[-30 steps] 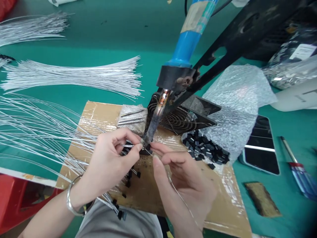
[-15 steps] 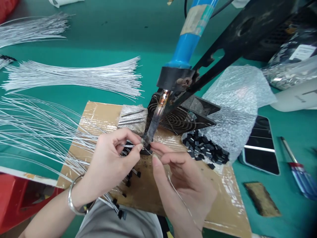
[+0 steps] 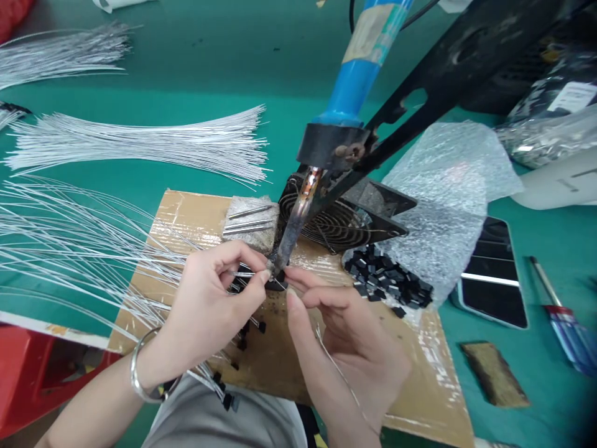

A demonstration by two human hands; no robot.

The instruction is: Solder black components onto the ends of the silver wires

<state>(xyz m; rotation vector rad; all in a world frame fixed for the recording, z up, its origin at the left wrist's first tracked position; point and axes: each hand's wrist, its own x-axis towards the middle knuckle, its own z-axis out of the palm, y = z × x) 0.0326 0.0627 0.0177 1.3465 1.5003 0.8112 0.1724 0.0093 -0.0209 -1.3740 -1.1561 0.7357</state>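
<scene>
My left hand (image 3: 209,305) pinches a thin white wire (image 3: 242,274) with thumb and forefinger, its end held at the tip of the soldering iron (image 3: 298,218). The iron has a blue handle (image 3: 359,68) and hangs fixed in a black stand (image 3: 420,106). My right hand (image 3: 345,342) pinches a strand of solder wire (image 3: 336,367) and feeds its end to the same tip. Both hands work over a taped cardboard sheet (image 3: 186,211). Finished wires with small black parts on their ends lie under my left hand (image 3: 224,392).
Bundles of white wires (image 3: 135,143) fan out on the green table at left. A pile of small black parts (image 3: 387,280) sits on bubble wrap (image 3: 448,186) at right. A black fan (image 3: 336,224), a phone (image 3: 494,274), a screwdriver (image 3: 564,330) and a brown sponge (image 3: 494,373) lie nearby.
</scene>
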